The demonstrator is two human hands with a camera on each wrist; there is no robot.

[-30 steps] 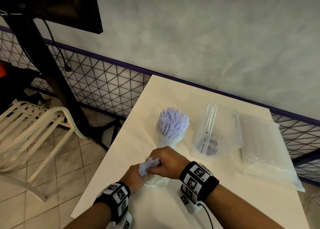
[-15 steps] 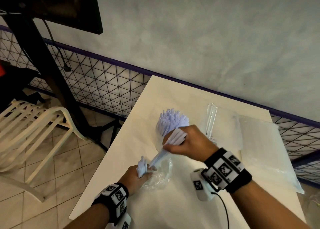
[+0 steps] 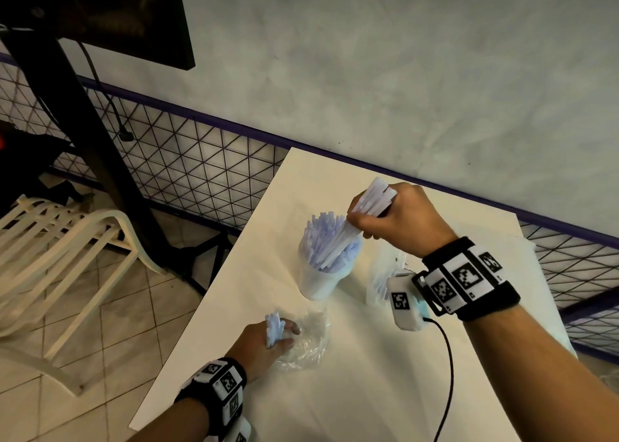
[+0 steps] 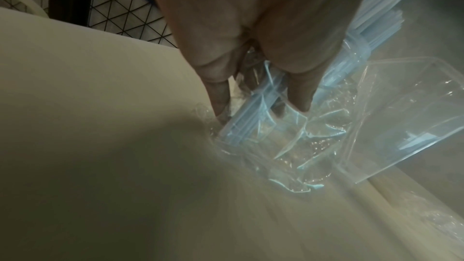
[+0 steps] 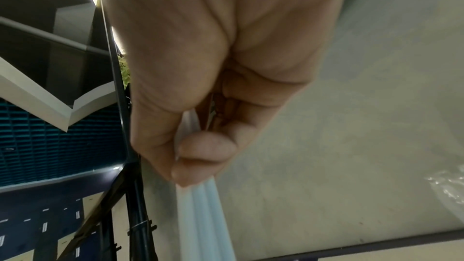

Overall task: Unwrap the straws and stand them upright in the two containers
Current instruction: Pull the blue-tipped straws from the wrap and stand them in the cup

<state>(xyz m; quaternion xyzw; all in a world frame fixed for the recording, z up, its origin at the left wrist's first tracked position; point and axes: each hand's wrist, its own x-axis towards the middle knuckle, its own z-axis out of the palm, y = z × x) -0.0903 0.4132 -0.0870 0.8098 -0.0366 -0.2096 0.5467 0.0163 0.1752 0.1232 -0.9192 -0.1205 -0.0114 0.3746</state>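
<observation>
Bare forearms — black wristbands with white square-code tags, a black cable trailing.

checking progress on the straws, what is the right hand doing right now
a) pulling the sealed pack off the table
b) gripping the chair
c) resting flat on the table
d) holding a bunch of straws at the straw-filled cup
d: in the head view the right hand grips a bundle of straws whose lower ends reach into the white cup already packed with straws, while the left hand holds a smaller bunch at the clear wrapper.
</observation>
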